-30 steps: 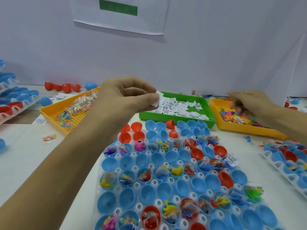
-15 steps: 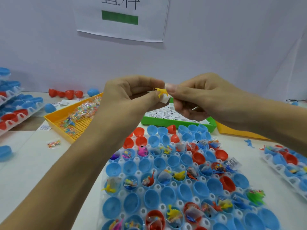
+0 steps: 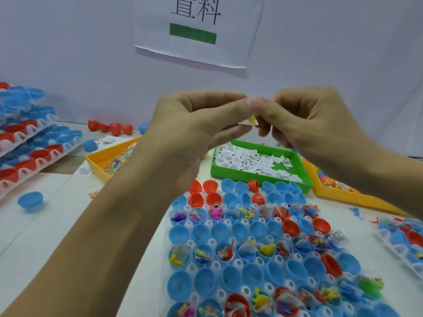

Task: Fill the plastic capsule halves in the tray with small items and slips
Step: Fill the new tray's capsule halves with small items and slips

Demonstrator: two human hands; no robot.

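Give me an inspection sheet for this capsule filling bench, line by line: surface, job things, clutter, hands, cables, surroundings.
Surface: white table, much of it covered.
Job's things: capsule tray, filled rows alternating with unfilled ones; green bin of slips; orange bin of packets on the left; another orange bin on the right.
Clutter: loose blue half; red halves by the wall; stacked trays left.
Hands: left hand and right hand raised, together pinching a slip with yellow toy.
Cables: nothing seen.
Surroundings: white wall, paper sign.
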